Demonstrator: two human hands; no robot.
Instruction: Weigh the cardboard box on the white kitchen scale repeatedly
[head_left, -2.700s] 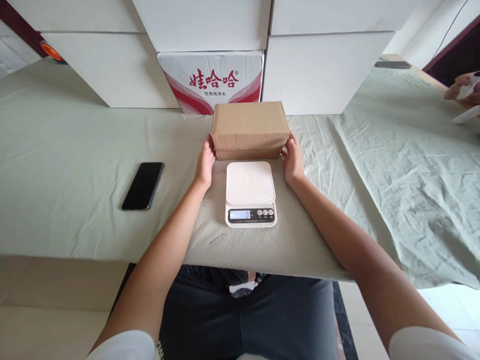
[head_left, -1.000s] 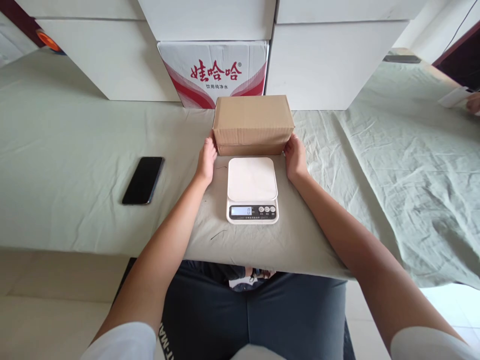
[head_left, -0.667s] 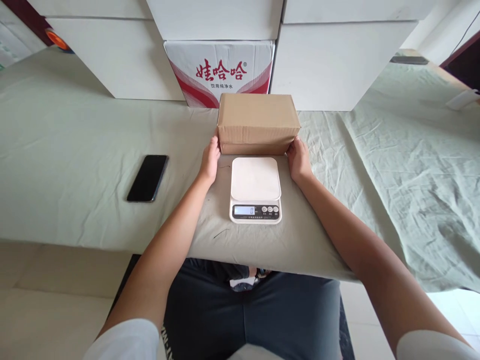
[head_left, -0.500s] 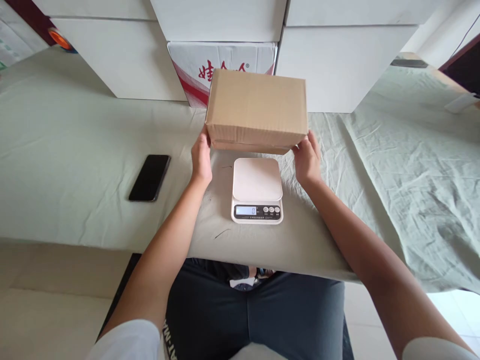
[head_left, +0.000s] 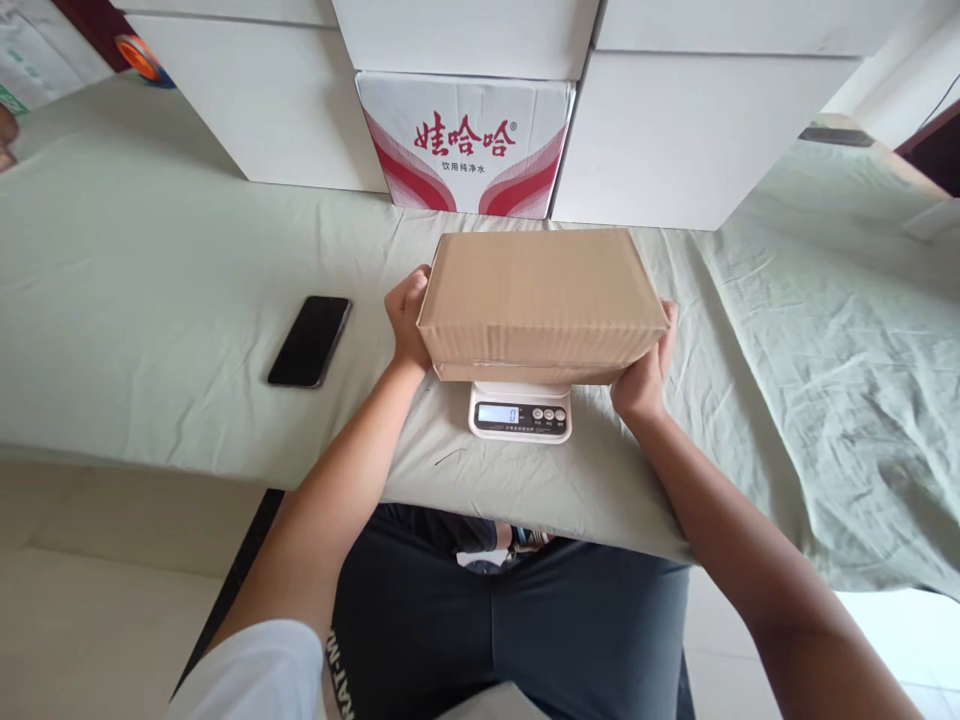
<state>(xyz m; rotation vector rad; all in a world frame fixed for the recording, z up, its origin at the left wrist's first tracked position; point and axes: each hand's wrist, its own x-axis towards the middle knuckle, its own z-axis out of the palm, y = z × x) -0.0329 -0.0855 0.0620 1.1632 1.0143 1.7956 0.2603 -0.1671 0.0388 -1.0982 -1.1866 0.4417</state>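
Note:
A brown cardboard box (head_left: 540, 285) is gripped at its two ends, my left hand (head_left: 409, 318) on the left side and my right hand (head_left: 646, 368) at the lower right corner. The fingers of both hands are partly hidden behind the box. Directly under it sits a white digital kitchen scale (head_left: 520, 418), its weighing plate mostly covered by the box. The scale's lit display reads 0. Whether the box touches the plate I cannot tell.
To the left a black smartphone (head_left: 310, 341) lies on the pale green cloth (head_left: 187, 300). White cartons, one with red lettering (head_left: 466, 140), stand stacked along the back. A roll of orange tape (head_left: 141, 58) is at the far left, and part of another person's hand (head_left: 6, 135) shows at the left edge.
Both hands have brought the box down and nearer to me, over the scale, hiding most of its plate. The red-lettered carton behind is now uncovered. A hand has appeared at the left edge.

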